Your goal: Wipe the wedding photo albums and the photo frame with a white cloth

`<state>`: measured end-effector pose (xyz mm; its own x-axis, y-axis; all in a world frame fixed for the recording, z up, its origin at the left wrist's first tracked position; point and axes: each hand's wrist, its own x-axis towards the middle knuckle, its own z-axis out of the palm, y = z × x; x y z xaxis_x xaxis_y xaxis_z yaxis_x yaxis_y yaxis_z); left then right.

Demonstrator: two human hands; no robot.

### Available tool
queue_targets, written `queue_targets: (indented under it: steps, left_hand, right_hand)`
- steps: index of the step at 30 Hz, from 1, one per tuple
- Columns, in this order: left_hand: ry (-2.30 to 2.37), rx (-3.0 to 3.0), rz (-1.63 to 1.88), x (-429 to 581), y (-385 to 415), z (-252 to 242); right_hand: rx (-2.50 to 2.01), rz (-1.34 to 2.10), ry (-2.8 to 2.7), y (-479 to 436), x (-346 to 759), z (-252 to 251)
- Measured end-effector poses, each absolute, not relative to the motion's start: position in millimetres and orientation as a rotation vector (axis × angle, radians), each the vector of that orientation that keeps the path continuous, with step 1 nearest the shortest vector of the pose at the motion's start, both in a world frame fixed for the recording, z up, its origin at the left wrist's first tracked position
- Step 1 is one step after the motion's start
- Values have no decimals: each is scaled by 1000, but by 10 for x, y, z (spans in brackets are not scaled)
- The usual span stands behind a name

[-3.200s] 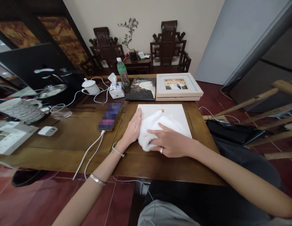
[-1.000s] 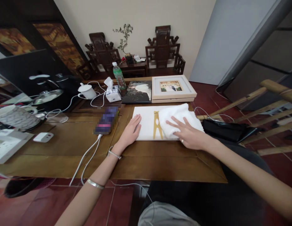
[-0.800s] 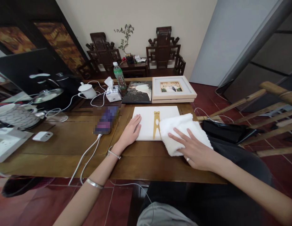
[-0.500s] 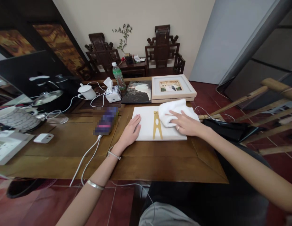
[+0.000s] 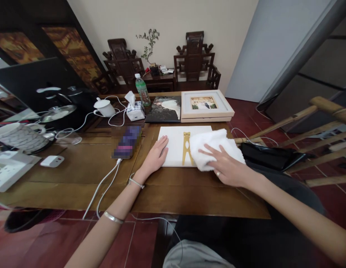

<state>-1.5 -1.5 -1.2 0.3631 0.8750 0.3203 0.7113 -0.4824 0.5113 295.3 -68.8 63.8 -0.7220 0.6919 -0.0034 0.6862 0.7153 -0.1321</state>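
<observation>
The right hand (image 5: 225,167) lies flat, fingers spread, pressing a white towel (image 5: 214,149) onto the right part of a white panel (image 5: 175,149) with a gold stand (image 5: 186,149) on the wooden table (image 5: 173,193). The left hand (image 5: 156,156) rests open-palmed on the panel's left edge. Just beyond lie 2 framed pictures (image 5: 206,104); a phone (image 5: 126,142) lies to the left.

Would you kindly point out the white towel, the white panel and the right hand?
white towel (image 5: 216,138), head view, upper fold.
white panel (image 5: 175,147), head view, bare left face.
right hand (image 5: 226,168), head view, its back.
</observation>
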Motion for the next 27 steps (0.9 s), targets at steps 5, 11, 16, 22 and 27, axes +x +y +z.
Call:
queue_targets:
  steps: [5, 11, 16, 22, 27]
  left_hand:
    - [1397, 2343, 840, -15, -12, -20]
    - [1395, 2328, 827, -21, -12, -15]
    - [1395, 2319, 829, -23, -14, -6]
    - [1391, 2316, 836, -26, -13, -6]
    - [1393, 2333, 834, -25, -8, -10]
  right_hand:
    - [-1144, 275, -2891, -1002, 2961, 688]
    - [-1264, 266, -2838, -424, 2921, 717]
    - [-1357, 316, -2783, 294, 2899, 898]
    - [-1457, 311, -2703, 614, 2923, 1016]
    - [-1456, 265, -2748, 217, 2893, 884]
